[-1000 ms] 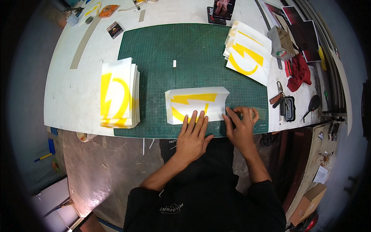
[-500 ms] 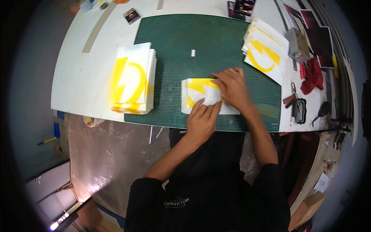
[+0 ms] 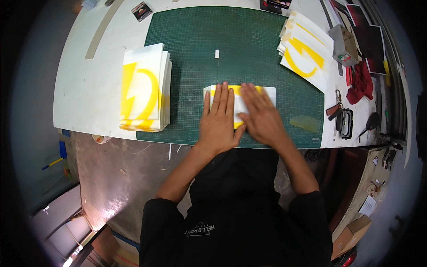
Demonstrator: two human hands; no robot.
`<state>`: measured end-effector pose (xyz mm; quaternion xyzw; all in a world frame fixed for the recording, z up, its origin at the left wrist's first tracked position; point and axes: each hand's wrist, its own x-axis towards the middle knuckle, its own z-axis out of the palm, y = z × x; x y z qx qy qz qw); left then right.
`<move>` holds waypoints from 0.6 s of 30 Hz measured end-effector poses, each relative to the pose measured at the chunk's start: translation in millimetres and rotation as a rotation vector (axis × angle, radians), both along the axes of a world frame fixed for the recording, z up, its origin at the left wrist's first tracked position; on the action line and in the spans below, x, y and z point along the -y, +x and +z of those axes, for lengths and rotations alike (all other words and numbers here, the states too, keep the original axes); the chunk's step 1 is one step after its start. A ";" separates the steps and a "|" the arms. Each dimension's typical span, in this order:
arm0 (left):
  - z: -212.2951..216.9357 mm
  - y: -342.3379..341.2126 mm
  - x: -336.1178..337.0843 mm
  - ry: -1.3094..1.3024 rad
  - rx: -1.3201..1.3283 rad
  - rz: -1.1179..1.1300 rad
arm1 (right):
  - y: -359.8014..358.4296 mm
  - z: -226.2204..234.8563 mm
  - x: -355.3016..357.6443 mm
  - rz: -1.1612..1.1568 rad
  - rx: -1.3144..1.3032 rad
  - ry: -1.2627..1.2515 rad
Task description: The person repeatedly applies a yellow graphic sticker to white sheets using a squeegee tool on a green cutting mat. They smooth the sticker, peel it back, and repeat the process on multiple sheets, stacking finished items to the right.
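Observation:
A white paper piece with yellow print (image 3: 239, 101), like a small envelope or folded sleeve, lies flat near the front edge of the green cutting mat (image 3: 191, 49). My left hand (image 3: 217, 127) rests flat on its left part, fingers stretched away from me. Over the right part lies my right hand (image 3: 261, 116), its fingers also extended and leaning left. Both palms cover much of the print. To the left stands a thick stack of similar white and yellow pieces (image 3: 144, 91). More printed sheets (image 3: 309, 55) lie fanned at the mat's far right.
A small white block (image 3: 217, 54) sits on the mat beyond my hands. At right are a grey metal box (image 3: 343, 44), a red cloth (image 3: 360, 84), keys (image 3: 338, 109) and a dark spoon-shaped tool (image 3: 370, 122). A small dark card (image 3: 142, 11) lies at the far left.
My fingers were bent at the paper's right part; now both hands lie flat on it. The left hand has moved left and forward. The view has shifted slightly.

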<state>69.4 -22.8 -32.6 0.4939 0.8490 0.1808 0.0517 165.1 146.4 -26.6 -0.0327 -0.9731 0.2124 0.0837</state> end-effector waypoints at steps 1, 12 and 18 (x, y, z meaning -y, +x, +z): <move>-1.4 0.8 -1.3 0.024 -0.010 0.015 | 7.7 1.4 -11.7 -0.039 0.023 0.031; 2.4 -12.6 -0.1 -0.011 -0.104 -0.056 | 142.7 27.4 -72.0 -0.565 -0.034 0.157; 5.1 -0.8 1.2 -0.079 -0.087 -0.029 | 146.4 -10.9 -53.4 -0.784 -0.237 -0.059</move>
